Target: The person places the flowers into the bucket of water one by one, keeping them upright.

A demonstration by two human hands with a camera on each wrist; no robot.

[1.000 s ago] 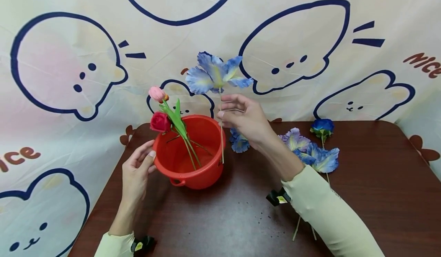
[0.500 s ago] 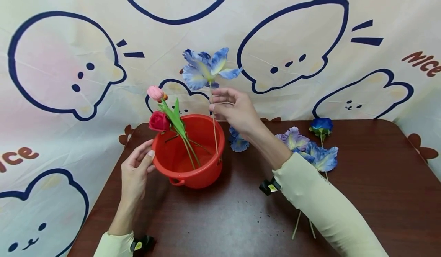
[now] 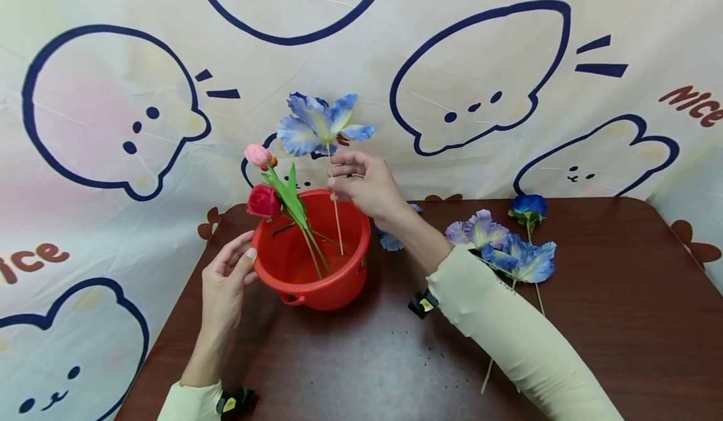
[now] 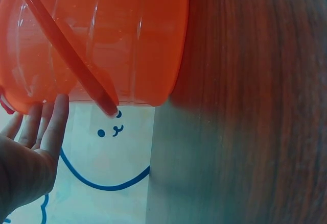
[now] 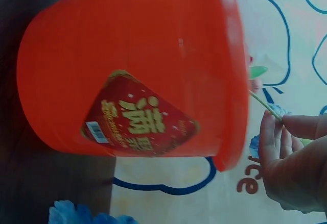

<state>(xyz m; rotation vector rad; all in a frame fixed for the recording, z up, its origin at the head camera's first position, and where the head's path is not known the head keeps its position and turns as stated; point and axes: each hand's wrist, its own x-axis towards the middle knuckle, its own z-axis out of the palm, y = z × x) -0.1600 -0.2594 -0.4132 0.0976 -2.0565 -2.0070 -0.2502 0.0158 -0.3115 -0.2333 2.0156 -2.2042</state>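
Note:
My right hand [image 3: 367, 186] pinches the thin stem of a blue iris [image 3: 322, 123] between thumb and fingers. The bloom faces up, and the stem's lower end hangs inside the mouth of a red bucket [image 3: 327, 298]. My left hand [image 3: 226, 277] touches the bucket's left side near the rim; in the left wrist view its fingers [image 4: 55, 127] reach out straight against the outer wall. A pink tulip [image 3: 258, 155] and a red rose [image 3: 263, 201] lean on the bucket's left rim, their stems inside.
To the right on the brown table [image 3: 615, 308] lie a purple flower [image 3: 477, 228], another blue iris [image 3: 525, 258] and a dark blue rose [image 3: 528, 207]. Another blue bloom [image 3: 390, 241] shows behind the bucket, partly hidden by my right arm. A patterned cloth [image 3: 361, 63] hangs behind.
My right hand has carried the blue iris leftward, bringing its stem from the bucket's right rim to inside its mouth. My left hand stays at the rim.

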